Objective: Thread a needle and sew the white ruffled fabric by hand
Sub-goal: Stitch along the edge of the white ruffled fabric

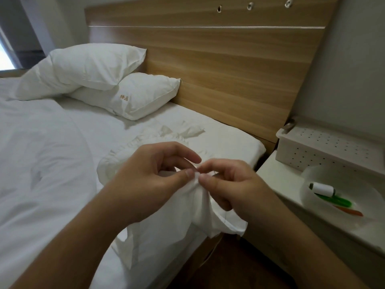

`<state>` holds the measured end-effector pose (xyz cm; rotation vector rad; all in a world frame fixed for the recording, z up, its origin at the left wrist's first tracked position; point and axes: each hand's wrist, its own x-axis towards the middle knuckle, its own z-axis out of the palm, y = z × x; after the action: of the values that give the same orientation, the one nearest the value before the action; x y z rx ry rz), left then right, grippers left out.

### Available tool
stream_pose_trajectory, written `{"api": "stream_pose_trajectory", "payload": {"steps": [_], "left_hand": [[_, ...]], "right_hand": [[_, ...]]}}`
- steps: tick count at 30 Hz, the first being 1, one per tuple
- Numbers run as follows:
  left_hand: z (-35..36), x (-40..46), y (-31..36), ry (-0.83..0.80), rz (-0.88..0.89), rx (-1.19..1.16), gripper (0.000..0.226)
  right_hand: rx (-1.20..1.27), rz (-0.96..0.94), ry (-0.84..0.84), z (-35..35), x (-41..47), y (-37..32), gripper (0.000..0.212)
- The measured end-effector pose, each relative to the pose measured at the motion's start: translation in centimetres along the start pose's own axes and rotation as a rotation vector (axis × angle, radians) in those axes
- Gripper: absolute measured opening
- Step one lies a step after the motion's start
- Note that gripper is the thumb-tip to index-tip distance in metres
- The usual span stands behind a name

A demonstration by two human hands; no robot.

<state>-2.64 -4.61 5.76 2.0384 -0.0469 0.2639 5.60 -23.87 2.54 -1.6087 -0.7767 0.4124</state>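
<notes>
Meanwhile both hands, left [154, 174] and right [227, 184], pinch the white fabric [200, 215]; a bowl [308, 180] holds a thread spool [323, 189].

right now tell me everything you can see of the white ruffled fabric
The white ruffled fabric looks like thin, soft woven cloth, creased and bunched. Its gathered frill edge lies on the bed beyond the hands; the near part hangs past the mattress edge. The left hand and right hand pinch one small fold between thumbs and fingertips. A fine thread seems to trail below the right hand; no needle is discernible.
</notes>
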Motion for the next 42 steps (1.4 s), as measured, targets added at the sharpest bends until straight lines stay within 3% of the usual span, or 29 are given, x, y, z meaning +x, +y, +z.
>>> {"api": "stream_pose_trajectory", "payload": {"steps": [6,11,20,25,32,35,38,42], "left_hand": [[-0.3,0.0,0.2,0.026,0.010,0.167,0.015],[-0.5,0.1,0.5,-0.058,-0.145,0.248,0.011],[-0.5,0.2,0.1,-0.102,-0.245,-0.058,0.012],[-0.3,0.2,0.3,-0.090,-0.170,-0.056,0.027],[-0.4,0.1,0.2,-0.082,-0.173,-0.040,0.010],[-0.2,0.1,0.4,-0.068,-0.187,-0.038,0.011],[-0.3,0.0,0.5,-0.045,-0.185,-0.031,0.010],[-0.3,0.0,0.6,-0.044,-0.163,-0.025,0.010]], "right_hand": [[0.031,-0.001,0.076,0.1,0.1,0.5,0.014],[0.022,-0.046,0.128,0.0,0.2,0.6,0.010],[0.034,-0.028,0.117,0.0,0.3,0.9,0.014],[-0.047,-0.048,0.110,0.2,0.1,0.4,0.043],[-0.101,-0.009,0.142,-0.8,0.2,0.6,0.005],[-0.079,0.003,0.172,-1.0,0.1,0.2,0.005],[0.133,0.085,0.157,-1.3,0.3,-0.3,0.026],[0.124,0.050,0.183,-1.1,0.0,-0.8,0.016]]}}
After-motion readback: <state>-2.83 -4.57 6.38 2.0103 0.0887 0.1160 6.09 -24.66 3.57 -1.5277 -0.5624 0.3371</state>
